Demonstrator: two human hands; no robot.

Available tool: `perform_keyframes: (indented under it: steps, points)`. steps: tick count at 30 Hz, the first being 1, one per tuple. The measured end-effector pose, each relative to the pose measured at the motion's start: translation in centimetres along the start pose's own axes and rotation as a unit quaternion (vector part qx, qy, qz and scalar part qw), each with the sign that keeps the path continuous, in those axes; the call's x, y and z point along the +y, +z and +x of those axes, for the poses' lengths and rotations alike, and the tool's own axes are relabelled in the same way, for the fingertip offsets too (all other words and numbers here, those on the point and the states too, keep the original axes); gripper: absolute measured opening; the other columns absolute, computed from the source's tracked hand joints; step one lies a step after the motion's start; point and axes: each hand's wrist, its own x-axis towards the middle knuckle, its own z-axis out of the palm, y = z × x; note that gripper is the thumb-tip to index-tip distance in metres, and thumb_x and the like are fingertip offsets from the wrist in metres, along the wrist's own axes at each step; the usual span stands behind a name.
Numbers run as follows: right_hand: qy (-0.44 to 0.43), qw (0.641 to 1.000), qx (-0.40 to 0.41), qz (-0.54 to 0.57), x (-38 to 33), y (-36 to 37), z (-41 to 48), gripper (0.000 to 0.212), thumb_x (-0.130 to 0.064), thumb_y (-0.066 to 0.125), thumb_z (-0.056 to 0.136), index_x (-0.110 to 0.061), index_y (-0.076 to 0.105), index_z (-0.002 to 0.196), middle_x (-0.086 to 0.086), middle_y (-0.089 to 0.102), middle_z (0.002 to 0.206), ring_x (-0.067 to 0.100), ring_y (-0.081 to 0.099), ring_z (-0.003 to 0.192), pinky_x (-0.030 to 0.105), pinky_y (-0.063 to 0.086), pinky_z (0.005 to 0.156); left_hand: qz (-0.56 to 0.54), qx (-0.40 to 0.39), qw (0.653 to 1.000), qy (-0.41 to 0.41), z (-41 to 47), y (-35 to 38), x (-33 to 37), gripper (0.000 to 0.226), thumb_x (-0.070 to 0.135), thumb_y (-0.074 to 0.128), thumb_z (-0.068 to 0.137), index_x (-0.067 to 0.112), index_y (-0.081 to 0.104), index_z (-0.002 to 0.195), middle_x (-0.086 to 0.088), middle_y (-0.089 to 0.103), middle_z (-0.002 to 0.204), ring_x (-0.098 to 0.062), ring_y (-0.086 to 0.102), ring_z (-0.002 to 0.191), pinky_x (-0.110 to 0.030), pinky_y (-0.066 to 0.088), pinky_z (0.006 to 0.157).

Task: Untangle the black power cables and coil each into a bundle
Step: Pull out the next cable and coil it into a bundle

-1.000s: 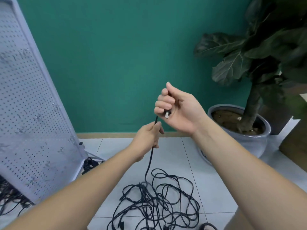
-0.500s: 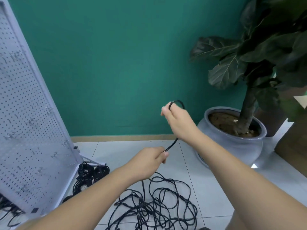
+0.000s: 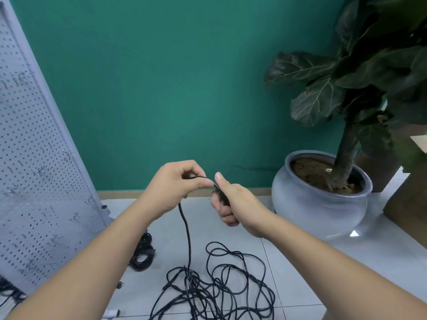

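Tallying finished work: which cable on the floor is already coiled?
The bundle beside the pegboard: tight, neat loops, unlike the loose tangle sprawled to its right.

Left hand (image 3: 178, 184) and right hand (image 3: 234, 203) above the tangle (image 3: 219, 291) on the floor (image 3: 300, 273)
the hands nearly touch, one cable (image 3: 187, 236) hanging from them into the tangle; coiled bundle (image 3: 142, 254) left of it, beside the pegboard panel (image 3: 34, 158); plant pot (image 3: 318, 218) right, before the wall (image 3: 173, 88)

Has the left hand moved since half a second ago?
Yes. The left hand rose, from below the baseboard to above it, up beside the right hand.
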Motion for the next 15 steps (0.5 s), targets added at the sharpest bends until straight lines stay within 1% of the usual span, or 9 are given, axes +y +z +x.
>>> perform_keyframes:
  steps: [1,3,5,6,8,9,11,13,15]
  points:
    - [0.001,0.999,-0.015,0.031,-0.4,0.6,-0.3,0.070,-0.064,0.035,0.112,-0.009,0.051,0.073,0.003,0.025,0.058,0.017,0.020,0.051,0.027,0.016,0.052,-0.033,0.007,0.999,-0.007,0.0,-0.2,-0.3,0.024,0.028,0.089,0.084,0.013,0.070,0.079,0.001,0.051,0.063,-0.018,0.038,0.060,-0.031,0.033,0.057]
    - [-0.003,0.996,-0.038,0.079,-1.3,1.3,-0.8,0.063,-0.060,0.037,0.113,-0.016,0.045,0.069,0.002,0.022,0.060,0.016,0.016,0.052,0.026,0.015,0.052,-0.075,0.002,0.997,-0.016,0.2,-0.1,-1.1,0.034,0.038,0.086,0.086,0.010,0.068,0.081,-0.007,0.050,0.064,-0.021,0.038,0.061,-0.032,0.033,0.059]
    - [-0.020,0.990,-0.043,0.129,-2.3,1.2,-1.2,0.058,-0.055,0.039,0.114,-0.019,0.040,0.069,0.002,0.020,0.062,0.015,0.014,0.054,0.026,0.013,0.051,-0.095,-0.019,0.995,-0.018,0.1,0.9,-1.6,0.043,0.052,0.074,0.094,0.011,0.067,0.081,-0.019,0.052,0.068,-0.022,0.042,0.062,-0.033,0.036,0.062]
    - [-0.036,0.986,-0.040,0.155,-2.8,1.0,-1.3,0.056,-0.054,0.040,0.114,-0.019,0.040,0.069,0.003,0.018,0.063,0.015,0.013,0.054,0.027,0.014,0.050,-0.110,-0.027,0.993,-0.023,0.0,1.8,-1.8,0.046,0.053,0.065,0.100,0.011,0.065,0.080,-0.022,0.053,0.069,-0.022,0.043,0.061,-0.033,0.037,0.062]
    - [-0.069,0.978,-0.024,0.196,-3.6,0.4,-1.3,0.055,-0.052,0.040,0.114,-0.019,0.039,0.070,0.003,0.018,0.063,0.016,0.015,0.052,0.029,0.015,0.050,-0.132,-0.034,0.990,-0.046,-0.2,4.0,-2.1,0.044,0.044,0.050,0.110,0.018,0.062,0.077,-0.019,0.051,0.070,-0.019,0.043,0.059,-0.033,0.038,0.061]
    - [-0.084,0.975,-0.010,0.207,-3.9,0.1,-1.2,0.055,-0.051,0.040,0.114,-0.019,0.039,0.070,0.003,0.018,0.062,0.016,0.016,0.051,0.030,0.015,0.050,-0.124,-0.042,0.990,-0.057,-0.5,5.2,-2.3,0.045,0.042,0.044,0.112,0.021,0.061,0.077,-0.016,0.051,0.068,-0.018,0.043,0.058,-0.032,0.039,0.060]
    - [-0.108,0.972,0.034,0.205,-4.3,-0.5,-0.9,0.055,-0.051,0.040,0.115,-0.018,0.039,0.070,0.003,0.020,0.061,0.016,0.019,0.051,0.034,0.014,0.053,-0.093,-0.066,0.991,-0.067,-1.1,7.3,-2.7,0.047,0.038,0.036,0.115,0.020,0.062,0.080,-0.009,0.054,0.064,-0.016,0.047,0.059,-0.031,0.040,0.063]
    - [-0.133,0.969,0.084,0.193,-4.6,-1.1,-0.6,0.056,-0.051,0.040,0.115,-0.017,0.039,0.070,0.002,0.023,0.060,0.017,0.020,0.052,0.036,0.014,0.054,-0.087,-0.087,0.988,-0.096,-1.5,9.1,-3.3,0.046,0.042,0.036,0.116,0.017,0.065,0.090,-0.007,0.056,0.065,-0.017,0.052,0.063,-0.030,0.042,0.067]
    - [-0.157,0.960,0.128,0.193,-4.9,-1.8,-0.3,0.056,-0.052,0.040,0.114,-0.016,0.041,0.071,0.001,0.024,0.060,0.018,0.023,0.052,0.031,0.020,0.051,-0.069,-0.113,0.984,-0.122,-1.7,10.6,-4.0,0.048,0.049,0.038,0.114,0.015,0.066,0.095,-0.004,0.060,0.066,-0.017,0.058,0.064,-0.030,0.046,0.069]
